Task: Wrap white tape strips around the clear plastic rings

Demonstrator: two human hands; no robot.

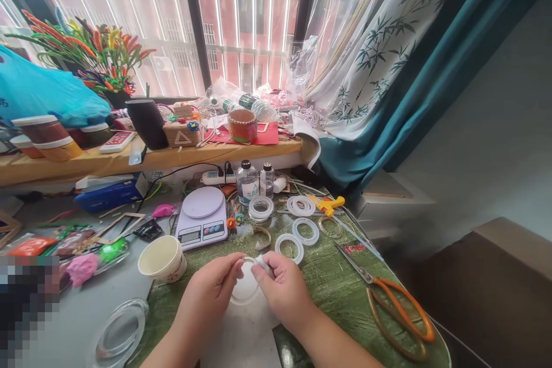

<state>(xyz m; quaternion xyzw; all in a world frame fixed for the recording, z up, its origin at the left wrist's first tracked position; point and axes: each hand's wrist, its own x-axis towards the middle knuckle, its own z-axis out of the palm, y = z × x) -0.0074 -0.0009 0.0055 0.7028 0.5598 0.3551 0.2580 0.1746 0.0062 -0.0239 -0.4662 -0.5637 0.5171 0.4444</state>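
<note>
Between both hands, over a white sheet (244, 339), is a pale translucent ring (242, 301), like a bangle or a bangle mould. My left hand (209, 290) pinches its upper left edge between thumb and fingers. Opposite it, my right hand (288, 290) closes on the ring's upper right, with a small white wad, perhaps tissue, (264, 265) in its fingers. Just beyond my right hand lie two pale rings, a nearer ring (279, 248) and a bluish ring (316, 232). Farther back are two stacks, a left ring stack (261, 218) and a right ring stack (291, 207).
A kitchen scale (202, 221) and paper cups (159, 261) stand left of the hands. Large orange-handled scissors (367, 278) lie at the right edge. Behind are two clear bottles (248, 190) and a yellow glue gun (330, 205). Clear rings (101, 345) lie at front left.
</note>
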